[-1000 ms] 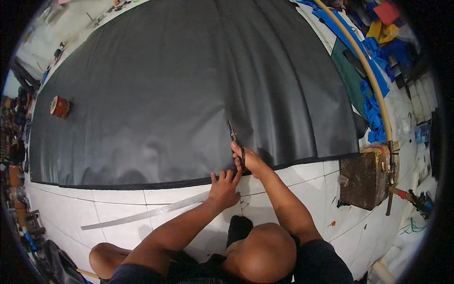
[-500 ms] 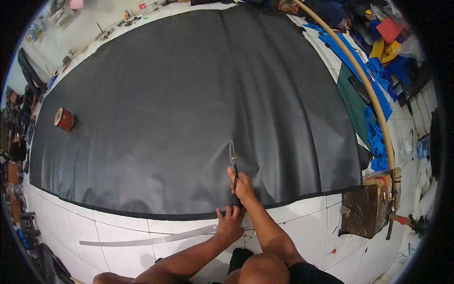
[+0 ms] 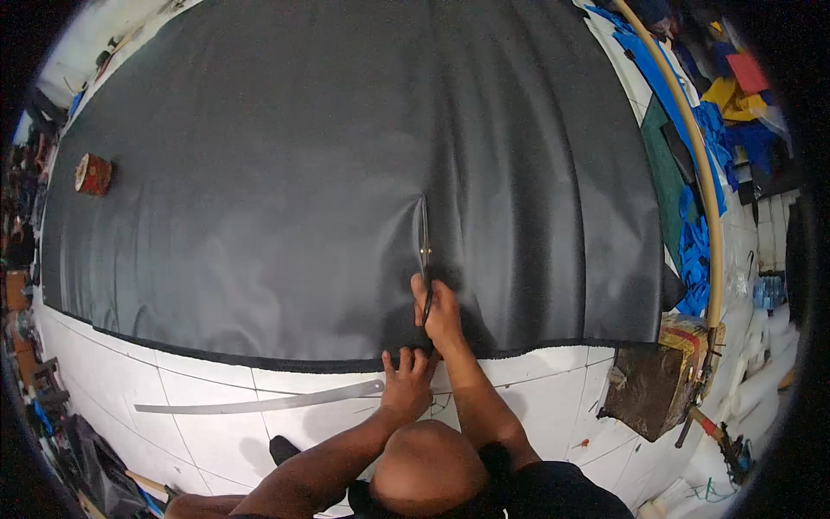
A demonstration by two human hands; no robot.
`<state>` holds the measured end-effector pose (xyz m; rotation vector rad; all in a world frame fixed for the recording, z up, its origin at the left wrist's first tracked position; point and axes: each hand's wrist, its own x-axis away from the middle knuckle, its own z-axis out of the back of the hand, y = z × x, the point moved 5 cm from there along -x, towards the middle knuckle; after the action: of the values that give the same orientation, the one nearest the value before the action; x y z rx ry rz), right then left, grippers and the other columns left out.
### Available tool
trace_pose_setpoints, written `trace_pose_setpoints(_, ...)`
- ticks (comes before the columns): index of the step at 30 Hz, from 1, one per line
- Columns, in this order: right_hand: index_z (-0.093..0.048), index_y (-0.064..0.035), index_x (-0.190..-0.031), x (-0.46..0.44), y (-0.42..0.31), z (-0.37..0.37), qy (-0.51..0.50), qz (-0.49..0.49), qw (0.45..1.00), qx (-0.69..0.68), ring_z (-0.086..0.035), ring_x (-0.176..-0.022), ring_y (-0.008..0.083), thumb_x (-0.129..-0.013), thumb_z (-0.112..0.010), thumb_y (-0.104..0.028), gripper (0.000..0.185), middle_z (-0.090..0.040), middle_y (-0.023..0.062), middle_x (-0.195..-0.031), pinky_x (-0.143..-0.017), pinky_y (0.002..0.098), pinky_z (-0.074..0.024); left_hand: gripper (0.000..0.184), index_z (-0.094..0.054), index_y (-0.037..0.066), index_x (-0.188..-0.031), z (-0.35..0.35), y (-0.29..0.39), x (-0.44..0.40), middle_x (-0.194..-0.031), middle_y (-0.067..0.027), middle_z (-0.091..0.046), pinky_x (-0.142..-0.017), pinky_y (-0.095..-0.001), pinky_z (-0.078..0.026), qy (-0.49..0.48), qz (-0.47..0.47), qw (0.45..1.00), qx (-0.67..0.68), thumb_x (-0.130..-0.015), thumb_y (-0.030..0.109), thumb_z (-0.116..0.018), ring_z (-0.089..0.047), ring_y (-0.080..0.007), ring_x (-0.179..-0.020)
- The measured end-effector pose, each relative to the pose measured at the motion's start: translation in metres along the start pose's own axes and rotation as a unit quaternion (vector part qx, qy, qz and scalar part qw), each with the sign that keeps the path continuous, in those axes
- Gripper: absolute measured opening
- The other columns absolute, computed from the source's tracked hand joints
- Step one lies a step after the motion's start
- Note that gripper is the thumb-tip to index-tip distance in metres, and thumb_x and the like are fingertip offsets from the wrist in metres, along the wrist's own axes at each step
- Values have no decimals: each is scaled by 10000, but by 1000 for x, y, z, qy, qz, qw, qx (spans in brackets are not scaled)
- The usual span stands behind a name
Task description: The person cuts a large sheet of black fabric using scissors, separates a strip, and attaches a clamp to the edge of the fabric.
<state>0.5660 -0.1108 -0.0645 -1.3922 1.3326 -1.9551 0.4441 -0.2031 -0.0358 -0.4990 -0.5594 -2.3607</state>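
A large black sheet (image 3: 285,208), like vinyl or leatherette, lies spread over the tiled floor. My right hand (image 3: 439,311) is closed around the handles of long scissors (image 3: 424,238), whose blades point away from me along the sheet. Small creases rise in the material around the blade tips. Close to my right wrist, my left hand (image 3: 406,381) rests at the sheet's near edge, fingers spread and fingertips on the black material. A metal ruler (image 3: 259,403) lies on the tiles just left of that hand.
A red tin-like container (image 3: 93,175) stands on the sheet's left side. At right are a brown block (image 3: 648,385), a long curved tan pole (image 3: 705,182) and blue fabric scraps (image 3: 694,251). White floor tiles (image 3: 207,441) show along the near edge.
The view has tilted and shifted, so the sheet sits higher in it. My right hand and the scissors are slightly farther from the near edge, with more blade showing. My left hand stays at the edge.
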Motion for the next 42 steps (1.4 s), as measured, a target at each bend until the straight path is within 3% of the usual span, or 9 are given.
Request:
trace_pose_setpoints(2, -498, -90, -707, -20, -1, -2, -6, -1, 1000, -24, -437, -440, 102, -938, -595, -475, 460, -457, -10, -539, -434, 272, -351, 810, -350, 136, -1475, 3, -1, 1, -1314, -164, -387, -1020, -704, -251, 15, -2, 1000, 10, -762, 309, -690, -332, -387, -1265)
trace_pose_setpoints(7, -514, -86, -738, -63, -45, -8, -20, -6, 1000, -4, -415, -442, 100, -895, -586, -587, 530, -439, -17, -540, -433, 262, -328, 875, -335, 156, -1481, 1, -2, 0, -1308, -176, -394, -1036, -701, -242, 23, -3, 1000, 5, -727, 377, -722, -335, -401, -1272)
trace_pose_setpoints(19, -483, -100, -687, -103, -42, -13, 16, 13, 1000, 23, -433, -438, 110, -868, -639, -574, 530, -458, -8, -547, -437, 274, -353, 831, -329, 168, -1489, -2, -2, 1, -1305, -152, -393, -1023, -700, -254, -9, 3, 1000, -10, -774, 357, -708, -337, -357, -1278)
trace_pose_setpoints(29, -497, -89, -672, -163, -106, -23, -3, 0, 1000, -18, -417, -435, 113, -858, -640, -584, 547, -457, 11, -536, -442, 287, -359, 844, -314, 188, -1498, -2, -3, 3, -1313, -158, -387, -1017, -708, -256, -13, -1, 1000, -6, -762, 338, -700, -338, -366, -1279)
trace_pose_setpoints(32, -495, -92, -649, -169, -104, -24, 30, 59, 998, 24, -409, -437, 109, -864, -651, -560, 539, -447, 7, -528, -443, 283, -352, 858, -294, 191, -1508, -2, -4, 1, -1330, -160, -379, -1018, -712, -254, -21, 2, 1000, -1, -764, 335, -696, -334, -372, -1285)
trace_pose_setpoints(34, -588, 29, -629, -173, -97, -23, 57, 84, 991, 83, -530, -484, 248, -883, -577, -599, 677, -538, 114, -533, -540, 408, -430, 861, -287, 192, -1511, -4, -2, 2, -1338, -162, -375, -1019, -715, -252, -23, 5, 1000, 3, -766, 334, -694, -331, -375, -1288)
trace_pose_setpoints(35, -588, 29, -629, -178, -88, -23, 57, 91, 991, 81, -530, -484, 248, -883, -577, -599, 677, -538, 114, -533, -540, 408, -430, 842, -284, 193, -1513, -5, -1, 1, -1340, -164, -372, -1018, -721, -247, -40, 5, 999, 2, -782, 337, -677, -329, -379, -1289)
trace_pose_setpoints(37, -480, -92, -608, -189, -84, -24, 75, 123, 985, 91, -417, -433, 110, -876, -663, -513, 531, -441, 2, -513, -437, 294, -348, 823, -281, 195, -1514, -5, -7, -1, -1341, -166, -369, -1017, -728, -243, -42, 8, 999, -12, -798, 340, -659, -327, -383, -1290)
trace_pose_setpoints(42, -474, -107, -582, -177, -128, -27, 36, 34, 999, 19, -421, -418, 127, -879, -644, -534, 547, -436, 3, -499, -439, 309, -349, 741, -345, 212, -1494, -10, -4, -2, -1302, -146, -384, -981, -725, -284, -9, -9, 999, -31, -817, 341, -618, -354, -364, -1247)
